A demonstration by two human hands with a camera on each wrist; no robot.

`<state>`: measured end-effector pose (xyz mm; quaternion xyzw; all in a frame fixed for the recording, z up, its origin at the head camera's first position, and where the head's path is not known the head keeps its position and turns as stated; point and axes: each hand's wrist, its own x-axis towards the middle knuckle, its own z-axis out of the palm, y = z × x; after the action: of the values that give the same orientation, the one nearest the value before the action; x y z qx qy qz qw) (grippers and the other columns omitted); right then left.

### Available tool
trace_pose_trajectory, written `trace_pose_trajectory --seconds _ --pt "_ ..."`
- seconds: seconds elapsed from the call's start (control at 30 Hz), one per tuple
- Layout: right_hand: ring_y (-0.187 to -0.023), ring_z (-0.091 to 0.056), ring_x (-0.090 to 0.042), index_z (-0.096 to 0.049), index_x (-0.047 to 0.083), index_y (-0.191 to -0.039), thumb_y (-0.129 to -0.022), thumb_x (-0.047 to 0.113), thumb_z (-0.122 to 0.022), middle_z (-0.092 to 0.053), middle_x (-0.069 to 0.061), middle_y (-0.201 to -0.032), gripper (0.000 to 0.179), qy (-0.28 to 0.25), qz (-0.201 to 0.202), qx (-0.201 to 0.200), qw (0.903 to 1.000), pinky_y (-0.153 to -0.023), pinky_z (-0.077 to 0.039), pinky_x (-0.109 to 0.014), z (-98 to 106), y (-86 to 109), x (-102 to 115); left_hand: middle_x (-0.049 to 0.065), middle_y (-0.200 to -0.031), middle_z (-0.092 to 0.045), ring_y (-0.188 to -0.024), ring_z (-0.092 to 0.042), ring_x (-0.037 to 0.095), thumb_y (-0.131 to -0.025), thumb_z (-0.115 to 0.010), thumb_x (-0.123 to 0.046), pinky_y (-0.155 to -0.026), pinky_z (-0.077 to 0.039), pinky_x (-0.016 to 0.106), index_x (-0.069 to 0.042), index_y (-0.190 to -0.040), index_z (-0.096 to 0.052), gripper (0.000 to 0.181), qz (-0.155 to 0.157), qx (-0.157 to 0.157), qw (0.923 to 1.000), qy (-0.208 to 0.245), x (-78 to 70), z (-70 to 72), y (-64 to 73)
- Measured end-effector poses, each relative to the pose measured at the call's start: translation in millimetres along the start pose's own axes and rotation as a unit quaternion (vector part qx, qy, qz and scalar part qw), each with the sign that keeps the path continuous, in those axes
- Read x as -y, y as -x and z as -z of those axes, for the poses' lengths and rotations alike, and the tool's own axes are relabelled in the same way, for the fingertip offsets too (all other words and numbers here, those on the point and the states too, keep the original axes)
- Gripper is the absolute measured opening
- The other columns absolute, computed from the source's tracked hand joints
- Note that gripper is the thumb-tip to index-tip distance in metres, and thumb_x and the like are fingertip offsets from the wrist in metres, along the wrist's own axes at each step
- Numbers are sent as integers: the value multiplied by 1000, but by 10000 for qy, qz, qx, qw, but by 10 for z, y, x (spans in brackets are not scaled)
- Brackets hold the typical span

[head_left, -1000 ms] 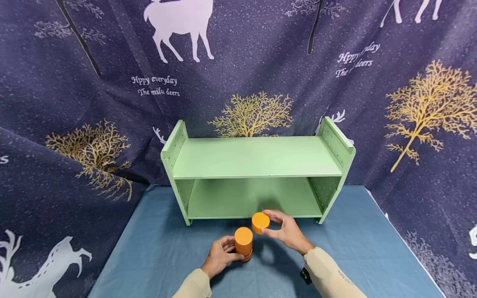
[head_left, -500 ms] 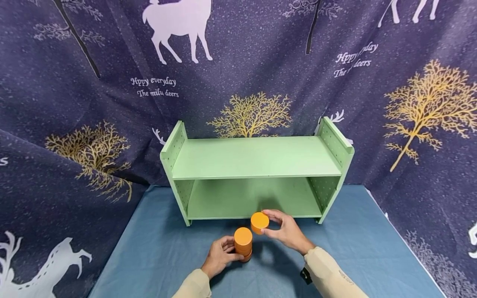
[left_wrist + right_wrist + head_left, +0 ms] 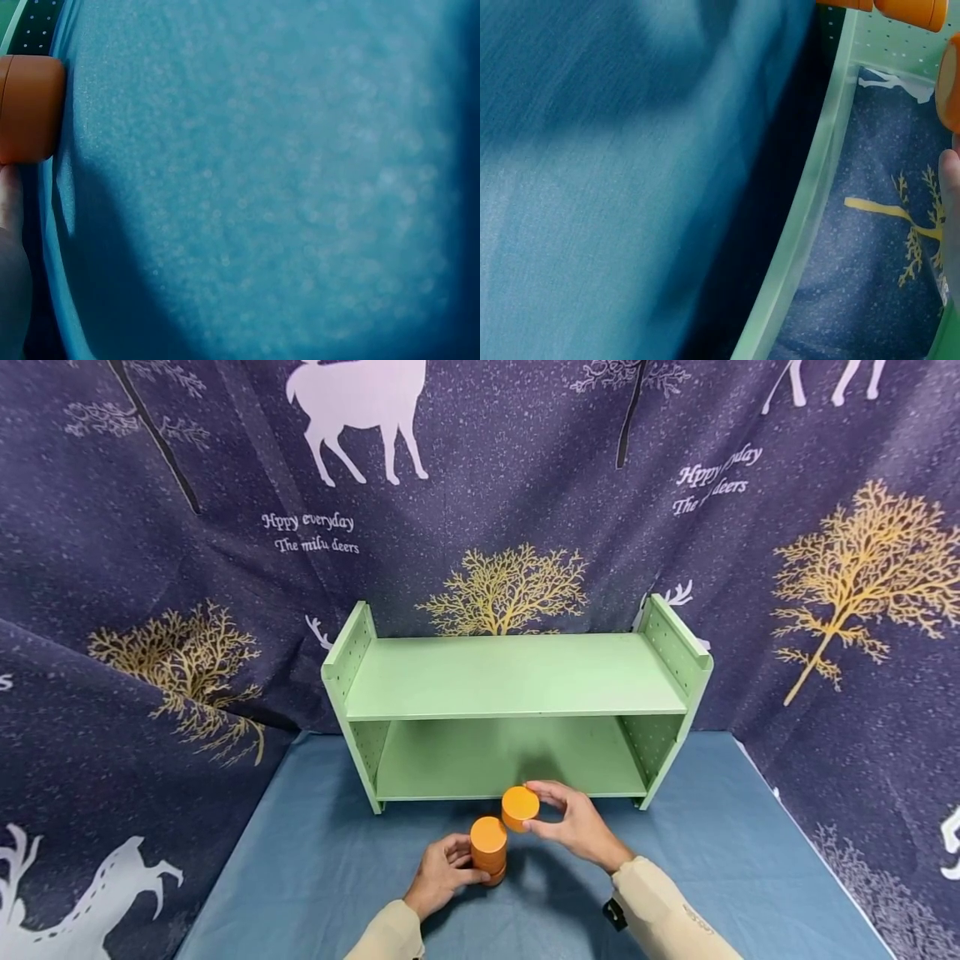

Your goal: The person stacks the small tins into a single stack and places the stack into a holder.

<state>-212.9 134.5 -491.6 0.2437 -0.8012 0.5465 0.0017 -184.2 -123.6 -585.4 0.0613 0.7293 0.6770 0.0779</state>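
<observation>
My left hand (image 3: pixel 442 873) grips the side of a short upright stack of round orange pieces (image 3: pixel 488 843) on the blue cloth, thumb in front and fingers behind. The left wrist view shows the stack's smooth orange side (image 3: pixel 30 109) with a fine seam. Between thumb and fingertips, my right hand (image 3: pixel 573 822) pinches another round orange piece (image 3: pixel 521 808), flat top up. This piece is raised behind and slightly right of the stack, its edge close to the stack's top. In the right wrist view the held piece (image 3: pixel 950 86) shows a paler underside.
A light green two-tier shelf (image 3: pixel 517 677) with perforated side panels stands just behind the hands. The blue cloth (image 3: pixel 300 877) covers the table. Behind hangs a dark blue curtain (image 3: pixel 480 502) printed with deer and trees.
My right hand has shifted slightly left with the orange piece, bringing it closer to the stack. My left hand stays in place on the stack.
</observation>
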Motion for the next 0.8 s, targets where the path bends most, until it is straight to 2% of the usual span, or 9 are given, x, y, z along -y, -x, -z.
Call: trace_pose_trajectory --seconds 0.17,0.4,0.57,0.8 --pt "-115 -63 -30 -61 1 -132 -83 17 -84 -63 -13 -130 57 -71 156 26 9998 -101 -52 -36 -6 7 -3 20 -116 -69 -113 -65 34 -70 -90 0 -95 -57 33 9 -119 -64 56 -30 19 10000 28 5 3 1" --pt "-115 -63 -28 -61 0 -132 -82 13 -84 -63 -13 -130 57 -147 141 66 9998 -103 -50 -46 -25 18 34 19 -117 -68 -113 -64 34 -70 -89 1 -96 -56 36 8 -119 -64 56 56 0 10000 62 -20 -9 14" --pt "-115 -63 -32 -60 -4 -132 -81 3 -83 -62 -16 -130 56 -77 118 52 9999 -103 -49 -47 -60 24 50 19 -117 -68 -113 -64 34 -70 -89 0 -96 -56 36 7 -119 -64 56 89 -4 10000 23 -36 -11 22" --pt "-114 -63 -35 -59 -10 -130 -82 -1 -80 -63 -20 -127 53 -65 145 166 9997 -102 -51 -43 -42 60 363 20 -116 -68 -113 -64 34 -70 -89 1 -95 -56 34 7 -119 -64 55 39 2 10000 -5 -39 -12 19"
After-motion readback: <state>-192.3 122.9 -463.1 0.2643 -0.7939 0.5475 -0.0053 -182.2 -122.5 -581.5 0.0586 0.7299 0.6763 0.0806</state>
